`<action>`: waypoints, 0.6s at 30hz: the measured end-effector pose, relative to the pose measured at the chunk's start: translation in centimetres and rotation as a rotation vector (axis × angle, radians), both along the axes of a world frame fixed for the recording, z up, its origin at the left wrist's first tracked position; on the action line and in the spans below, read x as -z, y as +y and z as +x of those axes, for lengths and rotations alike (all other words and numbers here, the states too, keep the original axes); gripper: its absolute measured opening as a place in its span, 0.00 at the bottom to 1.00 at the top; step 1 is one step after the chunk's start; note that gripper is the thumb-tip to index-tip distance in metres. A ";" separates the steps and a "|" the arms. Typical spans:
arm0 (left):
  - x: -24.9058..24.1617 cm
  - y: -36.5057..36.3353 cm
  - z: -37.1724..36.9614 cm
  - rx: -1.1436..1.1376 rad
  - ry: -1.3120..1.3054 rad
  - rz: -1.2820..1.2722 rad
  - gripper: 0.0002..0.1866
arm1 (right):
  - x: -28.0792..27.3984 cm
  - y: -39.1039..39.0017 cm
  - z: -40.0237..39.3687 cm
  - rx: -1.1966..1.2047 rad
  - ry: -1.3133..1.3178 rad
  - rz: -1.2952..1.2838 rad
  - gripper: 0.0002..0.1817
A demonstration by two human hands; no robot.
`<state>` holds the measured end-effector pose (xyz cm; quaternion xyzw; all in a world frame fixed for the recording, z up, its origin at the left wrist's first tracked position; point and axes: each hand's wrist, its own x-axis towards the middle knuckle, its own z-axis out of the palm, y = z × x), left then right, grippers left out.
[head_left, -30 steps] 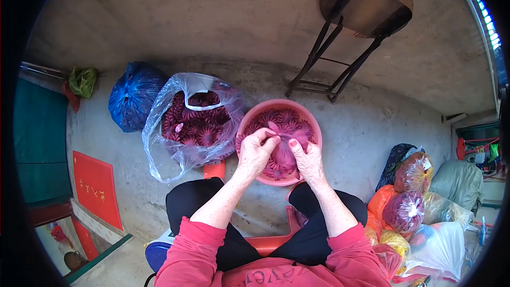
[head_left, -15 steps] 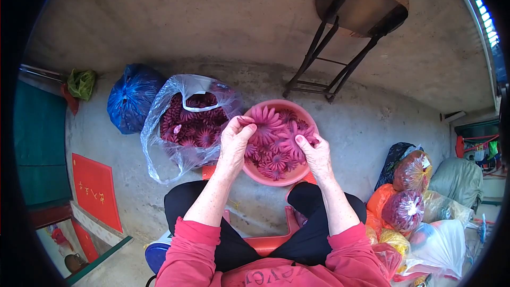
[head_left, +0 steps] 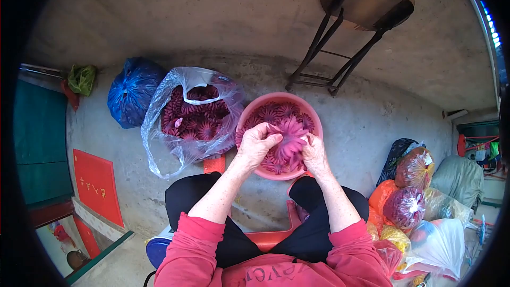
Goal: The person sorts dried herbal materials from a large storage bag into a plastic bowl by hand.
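Between my hands, over the basin, is a bright pink artificial flower layer with many finger-like petals. My left hand pinches its left side with thumb and forefinger. At its right side, my right hand has its fingers closed on the petals; the fingertips are partly hidden. Below them, the round pink basin holds several darker magenta flower layers. Left of the basin, a clear plastic bag lies open, full of similar dark magenta flower pieces.
A knotted blue bag stands left of the clear bag. A folding stool leans at the wall ahead. Filled plastic bags are piled on my right. A red paper sheet lies at left. Red plastic shows between my legs.
My hands have come closer together, the left moving right and down. Earlier each hand held a separate flower layer's petals; now both hold the same area. The view shifted slightly.
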<state>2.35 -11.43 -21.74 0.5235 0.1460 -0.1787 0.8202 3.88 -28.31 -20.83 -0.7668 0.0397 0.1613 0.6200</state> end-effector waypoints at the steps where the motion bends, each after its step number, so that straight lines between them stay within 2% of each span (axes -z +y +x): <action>1: 0.0 0.2 0.1 -0.048 0.027 -0.030 0.05 | -0.4 -0.2 0.2 -0.013 0.130 0.003 0.23; 7: 1.0 1.1 0.2 -0.130 0.046 -0.062 0.07 | -0.3 -2.5 0.9 0.014 0.026 -0.268 0.25; 11: 0.6 1.4 0.6 -0.215 0.086 -0.152 0.05 | -1.2 -3.3 1.2 -0.076 -0.076 -0.712 0.25; 12: 0.6 1.4 0.6 -0.213 0.085 -0.152 0.05 | -1.1 -3.2 1.2 -0.073 -0.077 -0.712 0.25; 16: 0.8 1.4 0.5 -0.178 0.071 -0.133 0.05 | 0.2 -1.8 1.1 0.036 -0.096 -0.058 0.18; 17: 1.0 1.3 0.5 -0.177 0.069 -0.134 0.05 | 0.4 -1.2 1.0 0.036 -0.097 -0.059 0.18; 18: 1.1 1.0 0.4 -0.128 0.023 -0.019 0.05 | 0.6 -0.4 0.6 0.028 -0.108 -0.066 0.18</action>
